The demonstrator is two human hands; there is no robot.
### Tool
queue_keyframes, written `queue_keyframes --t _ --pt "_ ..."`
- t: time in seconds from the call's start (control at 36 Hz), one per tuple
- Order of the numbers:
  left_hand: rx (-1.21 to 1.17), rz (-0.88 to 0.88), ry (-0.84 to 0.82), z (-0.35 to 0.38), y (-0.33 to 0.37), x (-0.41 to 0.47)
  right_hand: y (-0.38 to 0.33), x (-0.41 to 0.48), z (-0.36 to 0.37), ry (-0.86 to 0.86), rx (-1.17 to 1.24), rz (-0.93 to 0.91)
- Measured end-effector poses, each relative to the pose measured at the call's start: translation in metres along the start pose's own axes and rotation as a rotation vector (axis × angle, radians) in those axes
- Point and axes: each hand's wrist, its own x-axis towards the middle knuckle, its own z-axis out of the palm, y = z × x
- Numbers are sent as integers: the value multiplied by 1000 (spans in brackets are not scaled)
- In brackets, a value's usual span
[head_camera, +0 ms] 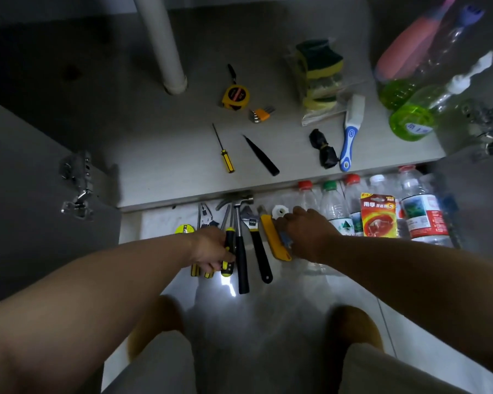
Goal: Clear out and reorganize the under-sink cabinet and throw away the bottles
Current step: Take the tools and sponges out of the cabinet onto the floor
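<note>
Several clear plastic water bottles point(336, 207) lie in a row on the floor in front of the cabinet floor point(165, 143), at the right. My left hand point(211, 248) grips a black-and-yellow screwdriver point(228, 251) in the row of tools on the floor. My right hand point(305, 231) rests with curled fingers on a small blue item beside a yellow utility knife point(275, 237); what the fingers do is hidden. Two green spray bottles point(410, 120) lie at the cabinet's right end.
Inside the cabinet lie a tape measure point(235, 96), hex keys point(261, 114), a small screwdriver point(224, 150), a black blade point(261, 156), bagged sponges point(319, 78), a blue-white brush point(350, 132) and a drain pipe point(165, 44). On the floor: hammer point(241, 251), wrench point(258, 245), battery pack point(379, 216).
</note>
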Motion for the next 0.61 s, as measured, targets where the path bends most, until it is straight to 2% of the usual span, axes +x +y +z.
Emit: queue_keyframes --t 0.25,0.36,0.5,0.61 --pt "-62 -8 108 8 16 8 0 16 8 106 -22 96" --pt "-57 22 171 7 19 5 4 16 5 164 69 119" --pt "-78 86 252 1 21 -2 9 9 -2 163 172 42" --pt "-19 264 444 -9 25 -7 8 -4 -16 285 251 -69"
